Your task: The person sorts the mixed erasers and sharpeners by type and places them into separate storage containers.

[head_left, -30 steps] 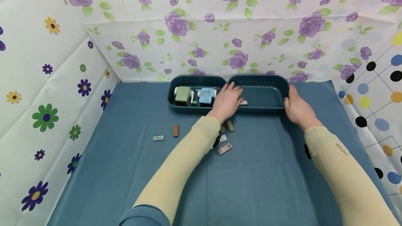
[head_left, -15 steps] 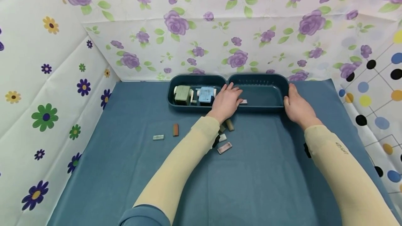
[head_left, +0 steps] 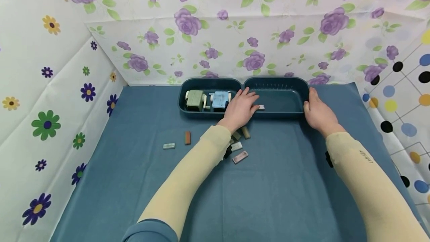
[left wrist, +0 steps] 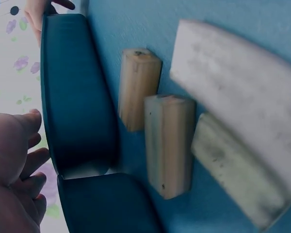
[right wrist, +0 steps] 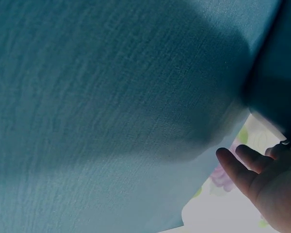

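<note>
My left hand [head_left: 239, 108] lies over the spot where two dark blue-green trays meet, fingers spread and fairly straight. The left tray [head_left: 215, 115] holds a green crank pencil sharpener [head_left: 195, 99] and a light blue one [head_left: 220, 100]. In the right tray [head_left: 279, 114] a small pale block [head_left: 261, 107], perhaps an eraser, shows beside my left thumb. My right hand [head_left: 320, 115] rests flat against that tray's right end, its fingers extended. In the left wrist view the left fingers [left wrist: 36, 162] appear uncurled above the tray rims.
Several small worn blocks lie on the blue cloth: an orange-brown one [head_left: 187, 137], a pale green one [head_left: 169, 146], a pinkish one [head_left: 240, 157], a white one [head_left: 236, 146] and a tan one [head_left: 246, 133]. A flowered wall sheet [head_left: 144, 40] rises close behind the trays.
My left hand and forearm have shifted slightly leftward, baring more of the blocks beside the wrist. The right hand stays at the tray's end.
</note>
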A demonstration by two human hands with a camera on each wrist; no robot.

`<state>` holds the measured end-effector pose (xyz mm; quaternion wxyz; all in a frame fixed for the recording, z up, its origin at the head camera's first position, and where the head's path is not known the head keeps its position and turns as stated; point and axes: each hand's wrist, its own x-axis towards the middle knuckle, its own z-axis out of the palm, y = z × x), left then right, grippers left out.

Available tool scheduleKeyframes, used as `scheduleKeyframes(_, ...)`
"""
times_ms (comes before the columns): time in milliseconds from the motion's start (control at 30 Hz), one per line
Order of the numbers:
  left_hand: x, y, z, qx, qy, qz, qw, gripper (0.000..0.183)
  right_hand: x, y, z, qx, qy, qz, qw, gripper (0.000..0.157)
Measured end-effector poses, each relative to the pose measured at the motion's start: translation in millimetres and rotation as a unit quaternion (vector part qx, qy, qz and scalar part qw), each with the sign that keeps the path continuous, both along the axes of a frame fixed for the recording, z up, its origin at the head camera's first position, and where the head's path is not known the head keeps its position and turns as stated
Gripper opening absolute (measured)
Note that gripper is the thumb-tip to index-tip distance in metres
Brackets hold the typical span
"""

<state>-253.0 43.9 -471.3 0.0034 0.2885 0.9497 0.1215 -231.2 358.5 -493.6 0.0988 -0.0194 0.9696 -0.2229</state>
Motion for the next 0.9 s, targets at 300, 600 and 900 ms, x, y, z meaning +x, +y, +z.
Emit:
scheduleKeyframes(300, 20.7, -24.1, -5.9, 0.085, -0.001, -0.035, 0.9958, 0.050, -1.0, -3.1, 2.1, 0.002, 0.005, -0.001, 1.000, 0.069)
scheduleKeyframes(600, 60.2, -58.1, -10.0, 0.157, -0.013, -0.090, 0.9835, 0.047, 4.7, -2.2, -2.3, 0.003, 0.005, -0.004, 1.000, 0.071)
scheduleKeyframes(900, 90.4, -85.8, -17.3, 0.144, -0.054, -0.153, 0.9762, 0.042, 2.4, -3.6, 0.2, 0.009, 0.009, -0.002, 1.000, 0.069)
